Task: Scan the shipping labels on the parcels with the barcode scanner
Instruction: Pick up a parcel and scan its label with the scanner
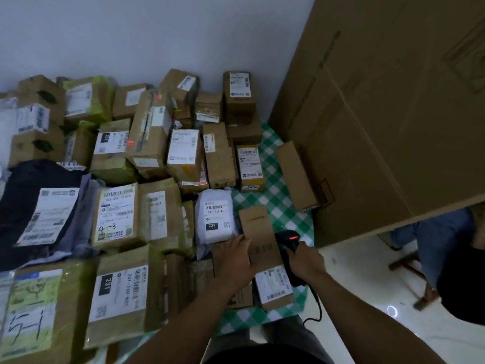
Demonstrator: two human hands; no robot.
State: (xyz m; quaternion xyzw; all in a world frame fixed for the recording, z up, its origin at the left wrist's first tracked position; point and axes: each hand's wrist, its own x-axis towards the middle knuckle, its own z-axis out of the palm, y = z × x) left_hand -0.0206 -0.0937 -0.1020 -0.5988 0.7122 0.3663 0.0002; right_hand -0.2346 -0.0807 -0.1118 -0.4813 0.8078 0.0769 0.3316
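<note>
Two hands busy: left hand point(236, 258) lies on the box point(258, 232), fingers together; right hand point(307, 261) is curled round the scanner point(288, 240), touching the box's right edge. The box runs lengthwise away from the person. Its label point(274, 285) sits at the near end, so I reckon the scanner needs pulling back.

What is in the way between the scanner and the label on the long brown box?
Nothing visible is. The barcode scanner in the right hand is beside the long brown box, and the label on its near end lies face up and uncovered. The left hand rests on the box's left edge, off the label.
</note>
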